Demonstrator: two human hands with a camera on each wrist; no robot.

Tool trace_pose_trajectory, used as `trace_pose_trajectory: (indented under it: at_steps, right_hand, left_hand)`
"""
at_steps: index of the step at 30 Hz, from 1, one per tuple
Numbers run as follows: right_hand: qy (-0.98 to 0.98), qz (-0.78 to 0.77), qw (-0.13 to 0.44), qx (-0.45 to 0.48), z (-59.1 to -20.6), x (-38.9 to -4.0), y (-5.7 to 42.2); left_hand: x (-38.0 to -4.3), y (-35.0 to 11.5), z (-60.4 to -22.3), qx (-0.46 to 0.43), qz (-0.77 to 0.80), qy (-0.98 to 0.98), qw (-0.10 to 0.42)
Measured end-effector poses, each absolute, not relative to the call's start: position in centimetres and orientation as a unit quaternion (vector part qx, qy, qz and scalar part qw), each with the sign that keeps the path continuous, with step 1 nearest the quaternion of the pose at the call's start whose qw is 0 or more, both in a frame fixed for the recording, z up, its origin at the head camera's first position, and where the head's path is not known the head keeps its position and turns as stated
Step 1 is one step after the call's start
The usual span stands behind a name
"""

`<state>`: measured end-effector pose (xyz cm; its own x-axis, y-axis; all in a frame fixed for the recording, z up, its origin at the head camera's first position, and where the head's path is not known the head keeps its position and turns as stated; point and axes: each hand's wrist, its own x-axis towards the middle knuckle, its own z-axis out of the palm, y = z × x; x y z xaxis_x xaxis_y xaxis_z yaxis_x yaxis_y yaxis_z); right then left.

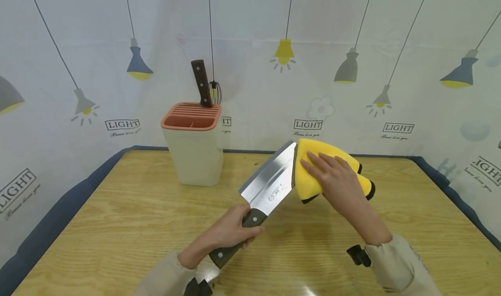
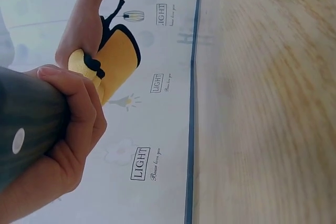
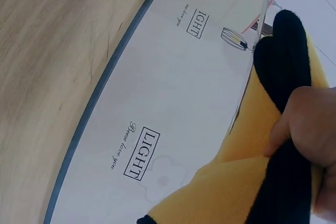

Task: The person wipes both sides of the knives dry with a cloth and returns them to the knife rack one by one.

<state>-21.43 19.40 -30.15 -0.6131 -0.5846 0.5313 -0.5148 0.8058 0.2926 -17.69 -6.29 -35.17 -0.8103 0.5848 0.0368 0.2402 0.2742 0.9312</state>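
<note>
In the head view my left hand [image 1: 227,231] grips the dark handle of a cleaver [image 1: 270,181], its broad steel blade slanting up to the right above the table. My right hand [image 1: 338,183] holds a folded yellow cloth [image 1: 303,174] with black edging against the blade's far end, hiding that end. In the left wrist view the fingers [image 2: 81,103] curl round the riveted handle [image 2: 31,129]. The right wrist view shows the thumb [image 3: 310,124] pressing into the folds of the cloth [image 3: 231,182], with a thin strip of blade edge beside it.
A pale knife holder [image 1: 195,157] with a pink slotted top stands at the back left of the wooden table [image 1: 117,226]. A second knife's dark handle [image 1: 201,83] sticks up from its slots. Behind the table hangs a white cloth backdrop [image 1: 250,87] printed with lamps.
</note>
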Motion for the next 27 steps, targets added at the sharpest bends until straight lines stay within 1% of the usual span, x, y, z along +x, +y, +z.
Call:
trace_pose_trajectory:
  at_steps: [5,9,15,27]
  right_hand:
    - [-0.897,-0.075,0.316,0.299,-30.0,-21.2,19.1]
    - [-0.899,-0.11,0.306,0.294,-29.8,-21.0,18.4]
    - [-0.891,-0.147,0.291,0.315,-29.7,-20.4,17.1]
    - [-0.84,-0.18,0.332,0.39,-30.4,-19.4,15.3]
  left_hand:
    - [-17.8,-6.3,-35.2,0.265,0.541,0.782,0.162]
    - [-17.8,-6.1,-35.2,0.267,0.536,0.785,0.158]
    - [-17.9,-5.8,-35.3,0.274,0.528,0.789,0.153]
    - [-18.3,-5.6,-35.3,0.283,0.516,0.792,0.161]
